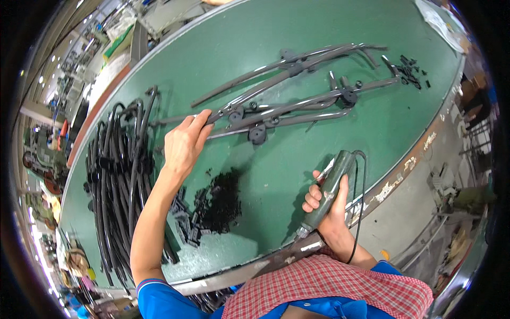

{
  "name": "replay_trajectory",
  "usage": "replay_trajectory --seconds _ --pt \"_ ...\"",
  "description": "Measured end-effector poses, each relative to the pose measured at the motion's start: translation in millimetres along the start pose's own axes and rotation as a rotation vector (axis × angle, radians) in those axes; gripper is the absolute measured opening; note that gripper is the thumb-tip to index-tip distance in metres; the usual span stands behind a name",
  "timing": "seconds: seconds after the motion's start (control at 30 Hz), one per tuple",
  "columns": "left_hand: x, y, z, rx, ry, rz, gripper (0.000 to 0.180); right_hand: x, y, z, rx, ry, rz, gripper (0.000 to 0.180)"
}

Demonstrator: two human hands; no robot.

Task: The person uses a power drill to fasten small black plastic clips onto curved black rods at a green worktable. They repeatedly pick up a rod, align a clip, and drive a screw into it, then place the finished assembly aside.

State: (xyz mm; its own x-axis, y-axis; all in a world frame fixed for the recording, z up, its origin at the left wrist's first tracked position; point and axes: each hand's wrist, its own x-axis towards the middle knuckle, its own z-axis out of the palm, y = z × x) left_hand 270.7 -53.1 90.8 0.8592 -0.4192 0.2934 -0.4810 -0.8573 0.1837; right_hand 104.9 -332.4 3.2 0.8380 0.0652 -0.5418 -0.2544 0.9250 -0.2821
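Observation:
My left hand [184, 142] is closed around the near-left end of a glossy black bent tube [264, 89], which lies slanted across the table as part of a frame with dark round fittings. Beside it rests a second black tube frame [311, 102], with a round black knob [257, 134] at its near side. In my right hand [336, 215] is a dark green cylindrical electric screwdriver [330, 186], its silver tip angled down and left over the table's near edge. The screwdriver stays apart from the tubes, and its black cord [364, 186] loops round behind my wrist.
A thick bundle of black bent tubes [119, 181] lies at the left of the green table [313, 138]. Loose small black parts [220, 199] form a heap near the front. More black bits [410, 73] are scattered at the far right, below a whitish plastic sheet [442, 25].

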Motion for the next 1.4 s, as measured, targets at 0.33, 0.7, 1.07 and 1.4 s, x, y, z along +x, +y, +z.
replay_trajectory --seconds 0.33,0.7,1.07,1.4 --pt "-266.0 73.5 6.0 -0.483 -0.229 -0.391 0.044 -10.6 -13.7 40.6 -0.123 -0.719 -0.201 0.08" --pt "-267.9 72.2 26.0 -0.332 -0.036 -0.22 0.035 43.8 110.6 118.5 -0.833 -0.654 -0.637 0.091" --pt "-274.2 64.0 24.7 -0.612 0.083 -0.384 0.037 7.6 117.8 119.2 -0.543 -0.697 -0.478 0.093" --pt "-277.2 60.9 34.2 -0.748 0.226 -0.406 0.025 -20.5 142.6 113.2 -0.422 -0.752 -0.334 0.093"
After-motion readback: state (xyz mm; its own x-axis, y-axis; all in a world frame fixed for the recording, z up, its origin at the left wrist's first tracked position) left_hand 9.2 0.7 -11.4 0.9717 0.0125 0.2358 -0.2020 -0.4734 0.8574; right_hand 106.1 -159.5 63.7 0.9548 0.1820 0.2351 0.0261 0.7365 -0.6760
